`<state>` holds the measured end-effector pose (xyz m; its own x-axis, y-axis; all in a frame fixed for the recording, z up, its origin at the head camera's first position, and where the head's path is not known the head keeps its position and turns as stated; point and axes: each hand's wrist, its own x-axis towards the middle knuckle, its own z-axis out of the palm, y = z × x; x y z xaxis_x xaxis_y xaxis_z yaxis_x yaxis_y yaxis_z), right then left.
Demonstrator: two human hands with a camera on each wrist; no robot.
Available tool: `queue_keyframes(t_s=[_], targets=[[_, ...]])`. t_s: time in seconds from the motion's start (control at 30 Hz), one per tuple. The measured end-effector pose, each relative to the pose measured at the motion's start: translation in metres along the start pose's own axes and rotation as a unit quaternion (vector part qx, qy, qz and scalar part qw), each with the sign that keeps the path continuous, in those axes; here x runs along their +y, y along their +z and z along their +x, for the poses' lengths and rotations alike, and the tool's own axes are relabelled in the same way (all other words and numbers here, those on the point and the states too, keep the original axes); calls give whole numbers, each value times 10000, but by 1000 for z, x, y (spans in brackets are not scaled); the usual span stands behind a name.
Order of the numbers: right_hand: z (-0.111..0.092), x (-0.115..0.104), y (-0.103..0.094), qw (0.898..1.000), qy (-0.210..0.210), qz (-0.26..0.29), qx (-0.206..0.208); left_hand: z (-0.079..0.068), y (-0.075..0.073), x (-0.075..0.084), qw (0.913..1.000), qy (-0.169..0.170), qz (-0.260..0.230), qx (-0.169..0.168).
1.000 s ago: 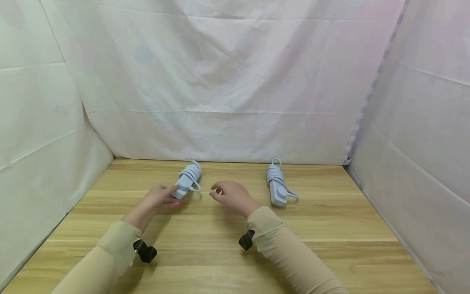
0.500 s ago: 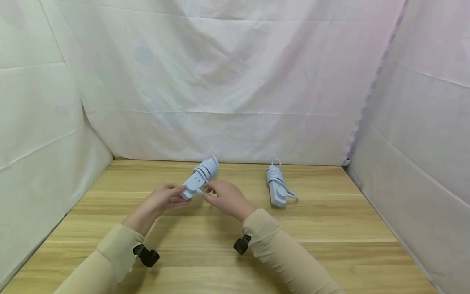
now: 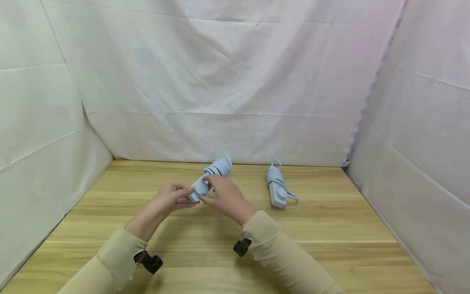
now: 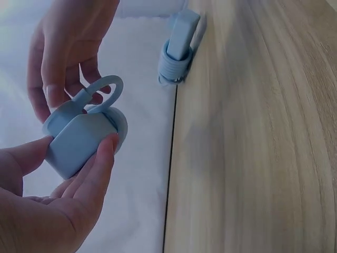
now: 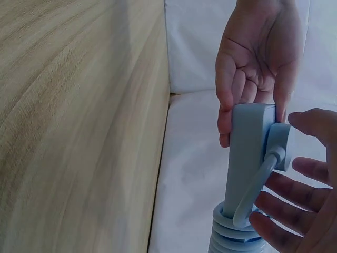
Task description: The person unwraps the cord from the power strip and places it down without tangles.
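Over the table (image 3: 330, 261), left of centre: one power strip (image 5: 246, 153), pinched by the left hand (image 3: 169, 199); right hand (image 3: 225, 198) at its plug (image 3: 200, 187), hold uncertain. Right: second strip (image 3: 276, 183). Cords (image 3: 220, 166) wound, plugs seated; we judge work barely begun.

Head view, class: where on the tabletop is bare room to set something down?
Bare tabletop: right of the lying power strip, up to the right-hand curtain; also left of the left sleeve, up to the left-hand curtain. Crowded: the middle, where left hand and right hand are at the held power strip.
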<state>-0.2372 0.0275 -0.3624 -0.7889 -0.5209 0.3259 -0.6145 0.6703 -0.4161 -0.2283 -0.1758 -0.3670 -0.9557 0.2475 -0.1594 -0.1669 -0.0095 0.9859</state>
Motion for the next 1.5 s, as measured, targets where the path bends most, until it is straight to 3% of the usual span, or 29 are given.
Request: queue_keyframes(t_s=[0.2, 0.4, 0.6, 0.8, 0.97, 1.17, 1.43, 1.5], targets=[[-2, -1, -2, 9979, -352, -544, 52, -6, 8, 3, 9995, 98, 260, -181], [-7, -2, -12, 9908, -742, -1132, 65, -12, 17, 8, 9982, 194, 557, -98], [-13, -6, -24, 9919, -800, -981, -133, -13, 25, 12, 9941, 383, 1002, -139], [-18, -3, -28, 9919, -1013, -758, 117, -13, 32, 14, 9848, 747, 1547, -238], [-19, -1, -29, 9943, -906, -375, 418, -20, 38, 18, 9617, 1271, 2406, -316], [-24, -3, -31, 9946, -894, -88, 526, -26, 46, 18, 9239, 1441, 3544, -79], [-26, -10, -34, 9920, -1115, -35, 592, -25, 52, 12, 8605, 2161, 4534, 854], [-26, -12, -34, 9909, -1190, -57, 632, -25, 53, 10, 8494, 2328, 4616, 1055]])
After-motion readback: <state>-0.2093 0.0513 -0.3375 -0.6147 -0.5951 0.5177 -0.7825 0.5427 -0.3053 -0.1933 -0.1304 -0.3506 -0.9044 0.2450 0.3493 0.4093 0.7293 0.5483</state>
